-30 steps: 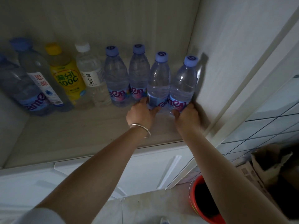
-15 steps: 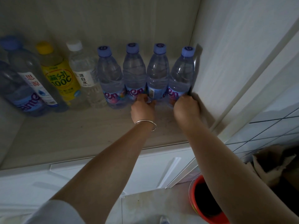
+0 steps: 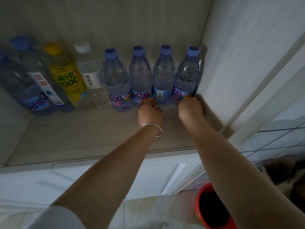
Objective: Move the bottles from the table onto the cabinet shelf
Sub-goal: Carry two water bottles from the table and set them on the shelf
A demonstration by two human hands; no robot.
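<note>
Inside, pale wooden cabinet shelf | front half bare | left hand, right hand grip clear blue-capped bottles against white side wall.

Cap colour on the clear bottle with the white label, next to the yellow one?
White cap, clearest in the head view.

Dim, flat light; cabinet interior murky, brighter on the white side panel at right. Soft shadows under both forearms on the shelf. Left-edge bottles smeared and leaning from wide-angle distortion. Mild noise throughout, no glare; centre labels stay readable.
</note>
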